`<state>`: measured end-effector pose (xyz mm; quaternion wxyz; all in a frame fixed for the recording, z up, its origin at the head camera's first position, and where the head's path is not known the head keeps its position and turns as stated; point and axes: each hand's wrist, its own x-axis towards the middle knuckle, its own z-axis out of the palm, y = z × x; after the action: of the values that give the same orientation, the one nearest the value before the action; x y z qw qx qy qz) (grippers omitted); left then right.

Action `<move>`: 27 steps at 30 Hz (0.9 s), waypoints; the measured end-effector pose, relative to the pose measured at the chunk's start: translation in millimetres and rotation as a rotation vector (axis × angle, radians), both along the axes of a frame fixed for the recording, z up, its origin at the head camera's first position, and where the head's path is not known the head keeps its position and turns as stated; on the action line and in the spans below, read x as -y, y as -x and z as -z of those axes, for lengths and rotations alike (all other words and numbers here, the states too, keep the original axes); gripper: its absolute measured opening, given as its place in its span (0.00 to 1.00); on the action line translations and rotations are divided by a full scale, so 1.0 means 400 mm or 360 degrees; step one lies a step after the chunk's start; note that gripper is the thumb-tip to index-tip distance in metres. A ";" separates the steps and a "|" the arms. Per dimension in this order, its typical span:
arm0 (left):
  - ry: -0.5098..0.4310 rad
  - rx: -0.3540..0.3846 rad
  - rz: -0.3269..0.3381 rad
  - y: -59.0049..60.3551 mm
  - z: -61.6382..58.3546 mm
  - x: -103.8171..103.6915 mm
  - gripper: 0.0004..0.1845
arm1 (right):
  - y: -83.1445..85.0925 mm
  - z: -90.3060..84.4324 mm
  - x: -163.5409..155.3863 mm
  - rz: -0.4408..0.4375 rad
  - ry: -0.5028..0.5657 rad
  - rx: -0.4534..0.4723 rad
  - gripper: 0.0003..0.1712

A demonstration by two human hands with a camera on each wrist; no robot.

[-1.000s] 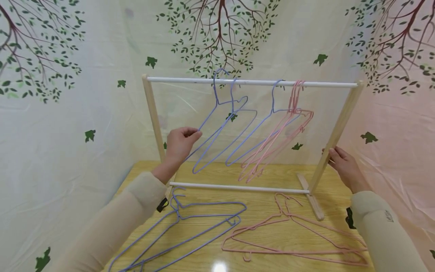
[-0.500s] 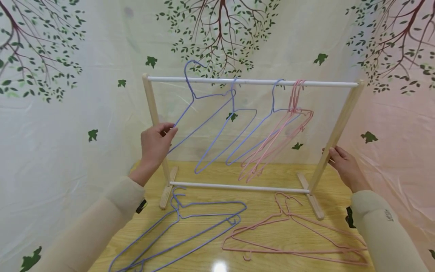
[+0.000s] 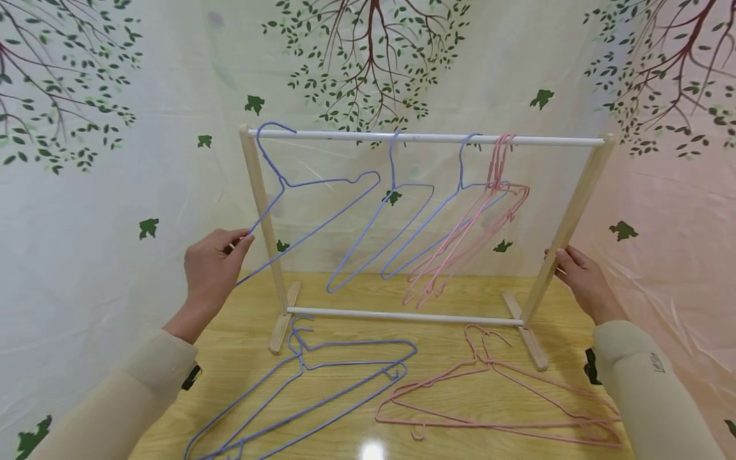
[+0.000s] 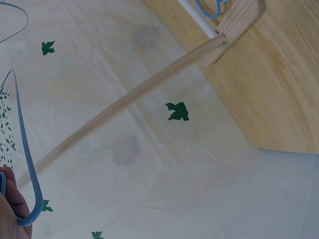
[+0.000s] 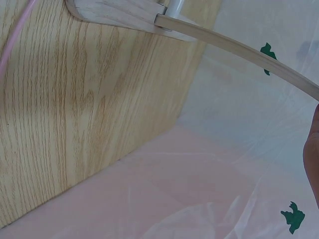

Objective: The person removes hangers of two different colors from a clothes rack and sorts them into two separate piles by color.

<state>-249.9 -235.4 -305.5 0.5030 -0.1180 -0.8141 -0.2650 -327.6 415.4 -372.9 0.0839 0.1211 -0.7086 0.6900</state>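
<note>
My left hand (image 3: 240, 240) pinches the lower corner of a blue wire hanger (image 3: 322, 181), also seen as a blue hanger (image 4: 26, 164) beside my fingers (image 4: 9, 209). Its hook crosses the white rail (image 3: 563, 142) at the far left end, by the left wooden post (image 3: 261, 198); whether it rests on the rail I cannot tell. My right hand (image 3: 560, 260) grips the right post (image 3: 575, 211), with only its edge (image 5: 313, 154) visible in the right wrist view. Two more blue hangers (image 3: 414, 211) and several pink hangers (image 3: 489, 211) hang from the rail.
On the wooden table (image 3: 448, 358) in front of the rack lie a few blue hangers (image 3: 345, 348) on the left and pink hangers (image 3: 517, 380) on the right. A tree-printed sheet (image 3: 115, 160) hangs close behind and on both sides.
My left hand has moved left and down with the blue hanger, carrying its hook from mid-rail, over the rail, to the left end. The right hand has stayed on the post.
</note>
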 end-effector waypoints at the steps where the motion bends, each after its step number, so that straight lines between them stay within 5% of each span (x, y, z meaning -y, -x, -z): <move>1: 0.0001 -0.0002 -0.0007 -0.008 0.005 0.010 0.06 | 0.000 0.000 0.000 -0.0003 0.0001 -0.0002 0.41; 11: -0.0042 0.0075 0.0000 -0.096 0.062 0.095 0.05 | 0.003 0.005 -0.007 -0.0016 0.0018 -0.0009 0.29; 21: -0.0156 0.0486 0.0011 -0.165 0.150 0.158 0.08 | 0.004 0.008 -0.010 -0.0015 -0.0001 -0.0006 0.38; 27: -0.0267 0.0713 0.0138 -0.178 0.209 0.168 0.10 | 0.005 0.008 -0.009 -0.0043 0.0039 -0.0022 0.27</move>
<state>-178.7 -302.4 -389.2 0.3061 -0.0489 -0.8747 -0.3725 -329.5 418.8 -376.1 0.0810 0.1344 -0.6979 0.6988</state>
